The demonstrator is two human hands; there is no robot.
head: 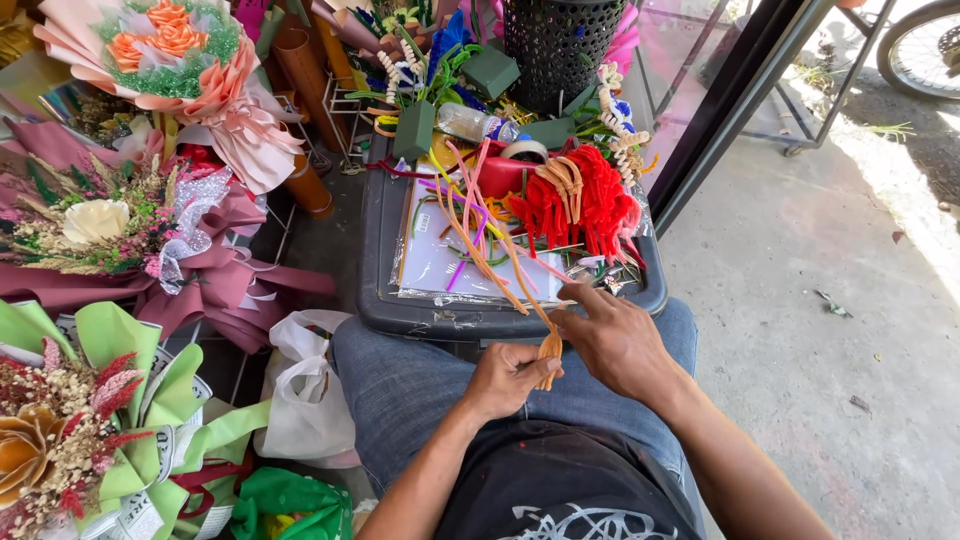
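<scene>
An orange pipe cleaner (549, 347) is the thing in play — fuzzy, thin, bent into small loops at its lower end, with a long tail running up and left over the tray toward the loose pile of strands. It sits over the person's lap, just in front of the tray's near edge. The left hand (507, 380) is curled narrow, thumb and fingers pinched on the looped end. The right hand (612, 340) comes in from the right, knuckles up, fingers bent down and closed on the same piece from above, so both hands meet at the loops. Forearms angle in from the bottom of the view, over blue jeans and a dark shirt. The tray (372, 262) is dark grey plastic, resting at the knees — on it a clear sleeve of white paper (432, 262), stray coloured strands, and a red bundle (580, 205) of fuzzy wire. Behind that, green foam blocks (414, 130) and a black mesh bin (560, 45). Wrapped bouquets (170, 60) crowd the left side; bare concrete floor (800, 330) lies sunlit to the right.
</scene>
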